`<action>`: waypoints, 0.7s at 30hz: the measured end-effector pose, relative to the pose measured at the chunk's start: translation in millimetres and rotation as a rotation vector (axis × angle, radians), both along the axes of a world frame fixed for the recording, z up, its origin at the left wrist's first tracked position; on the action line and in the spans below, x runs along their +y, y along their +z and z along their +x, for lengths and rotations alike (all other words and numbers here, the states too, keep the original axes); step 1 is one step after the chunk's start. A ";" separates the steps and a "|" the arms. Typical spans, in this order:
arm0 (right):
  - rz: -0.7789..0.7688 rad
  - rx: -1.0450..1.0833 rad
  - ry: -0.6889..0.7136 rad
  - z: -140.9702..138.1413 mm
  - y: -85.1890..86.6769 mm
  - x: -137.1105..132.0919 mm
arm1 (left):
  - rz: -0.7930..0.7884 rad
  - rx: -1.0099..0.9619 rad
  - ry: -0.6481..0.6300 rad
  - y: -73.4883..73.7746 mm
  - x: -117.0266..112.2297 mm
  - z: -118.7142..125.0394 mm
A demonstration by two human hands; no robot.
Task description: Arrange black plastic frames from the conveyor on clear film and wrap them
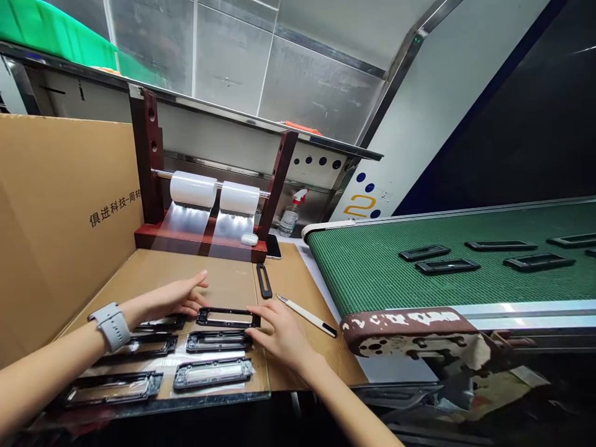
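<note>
A black rectangular plastic frame (227, 309) with a long slot lies at the back right of a group on a glass plate. My right hand (282, 332) pinches its right end between thumb and fingers. Just off its left end, my left hand (186, 297) hovers with fingers apart and nothing visible in them. Several similar frames lie in two columns: one below it (218, 341), a front right one (213, 374) with clear film around it, and a front left one (114, 389). My left hand and wrist partly cover the back left frame (162, 323).
Behind stands a dark red holder (200, 242) with two film rolls (193, 189). A white cutter pen (307, 315) and a loose black frame (264, 281) lie right of the plate. A cardboard box (65, 230) walls the left; a green conveyor (447, 288) carries several frames.
</note>
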State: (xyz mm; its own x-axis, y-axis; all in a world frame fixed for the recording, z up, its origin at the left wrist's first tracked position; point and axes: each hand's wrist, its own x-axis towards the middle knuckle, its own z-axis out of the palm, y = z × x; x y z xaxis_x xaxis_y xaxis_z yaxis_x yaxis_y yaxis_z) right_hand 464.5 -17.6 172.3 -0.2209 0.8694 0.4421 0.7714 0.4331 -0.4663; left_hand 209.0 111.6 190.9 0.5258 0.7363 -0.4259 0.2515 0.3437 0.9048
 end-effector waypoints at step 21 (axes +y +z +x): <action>-0.154 -0.027 -0.023 -9.7 -9.1 22.5 | 0.383 0.180 -0.053 -1.1 1.7 8.3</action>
